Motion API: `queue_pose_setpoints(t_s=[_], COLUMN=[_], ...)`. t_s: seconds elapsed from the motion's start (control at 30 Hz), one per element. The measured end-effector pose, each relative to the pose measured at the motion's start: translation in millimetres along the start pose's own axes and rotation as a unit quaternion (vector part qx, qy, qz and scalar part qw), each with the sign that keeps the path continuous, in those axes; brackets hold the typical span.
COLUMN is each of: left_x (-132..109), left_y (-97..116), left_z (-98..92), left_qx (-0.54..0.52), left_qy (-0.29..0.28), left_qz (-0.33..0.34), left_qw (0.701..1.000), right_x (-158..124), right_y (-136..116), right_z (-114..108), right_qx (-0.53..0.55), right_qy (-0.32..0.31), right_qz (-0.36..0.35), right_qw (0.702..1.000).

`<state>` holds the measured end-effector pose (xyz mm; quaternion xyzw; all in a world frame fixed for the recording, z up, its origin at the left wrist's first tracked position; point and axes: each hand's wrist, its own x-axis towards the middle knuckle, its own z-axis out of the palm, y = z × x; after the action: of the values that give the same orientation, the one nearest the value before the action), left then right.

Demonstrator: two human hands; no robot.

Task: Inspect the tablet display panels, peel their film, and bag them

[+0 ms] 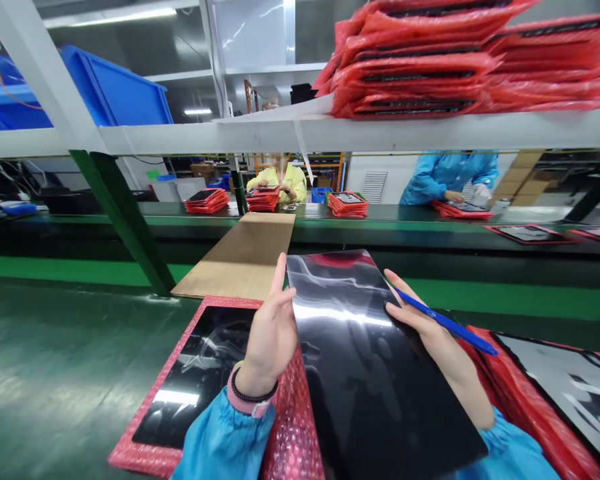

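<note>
A glossy black screen panel [360, 373] is tilted up in front of me, reflecting a bright ceiling light. My left hand [273, 327] grips its left edge, the thumb on the front near the top corner. On the opposite edge is my right hand [425, 320], which also has a blue pen [445, 323] tucked in its fingers. Left of the held panel, another black panel [195, 373] lies on pink bubble wrap [297, 427] on the bench. To the right, a panel with a whitish face [565, 380] rests on red bubble-wrap pouches [510, 393].
A slanted brown board [240, 257] bridges to the conveyor line [380, 230]. Overhead, a white shelf [260, 137] bears red-wrapped stacks [415, 73] and a blue bin [115, 87]. A green post [125, 227] stands left. Across the line, people in yellow [293, 177] and blue [447, 173] handle panels.
</note>
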<state>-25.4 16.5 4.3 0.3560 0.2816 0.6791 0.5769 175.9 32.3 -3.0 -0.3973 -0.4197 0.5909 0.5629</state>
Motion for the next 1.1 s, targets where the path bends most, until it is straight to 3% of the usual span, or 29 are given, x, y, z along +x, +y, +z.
queue_pose_setpoints(t_s=[0.07,0.13,0.23,0.33,0.4,0.47,0.57,0.67,0.73,0.93,1.1], left_x=[-0.3,-2.0,-5.4,-8.0,-9.6,-11.2,-13.1,-13.4,-13.3,-16.7,-19.1], left_y=[-1.8,1.3,14.3,27.8,33.1,35.7,36.6,34.4,31.2,20.6,14.1], left_z=[-3.7,-9.7,-17.7,-16.8,-12.2,-8.0,-6.4,-7.7,-8.1,-7.9,-11.7], left_qx=[0.117,0.266,0.424,0.462,0.455,0.429,0.390,0.371,0.377,0.425,0.415], left_qy=[-0.006,-0.049,-0.242,-0.455,-0.531,-0.557,-0.549,-0.543,-0.508,-0.334,-0.270], left_qz=[0.066,0.157,0.261,0.278,0.265,0.247,0.222,0.222,0.240,0.253,0.217], left_qw=[0.991,0.950,0.833,0.709,0.664,0.667,0.705,0.720,0.736,0.802,0.841], right_x=[1.9,4.2,7.1,8.7,8.8,8.2,8.0,8.4,7.6,-2.7,-9.9], right_y=[-3.0,-7.2,-13.0,-16.2,-17.3,-17.7,-16.5,-13.3,-11.3,-12.8,-17.1], right_z=[-2.0,-5.9,-13.5,-19.0,-19.5,-18.0,-15.7,-16.3,-17.3,-16.4,-16.5], right_qx=[0.025,0.042,0.051,0.042,0.041,0.047,0.065,0.078,0.088,0.094,0.062], right_qy=[0.027,0.067,0.110,0.124,0.126,0.130,0.130,0.120,0.111,0.113,0.125], right_qz=[0.023,0.046,0.055,0.042,0.036,0.037,0.037,0.030,0.027,-0.011,-0.065], right_qw=[0.999,0.996,0.991,0.991,0.991,0.990,0.989,0.989,0.990,0.989,0.988])
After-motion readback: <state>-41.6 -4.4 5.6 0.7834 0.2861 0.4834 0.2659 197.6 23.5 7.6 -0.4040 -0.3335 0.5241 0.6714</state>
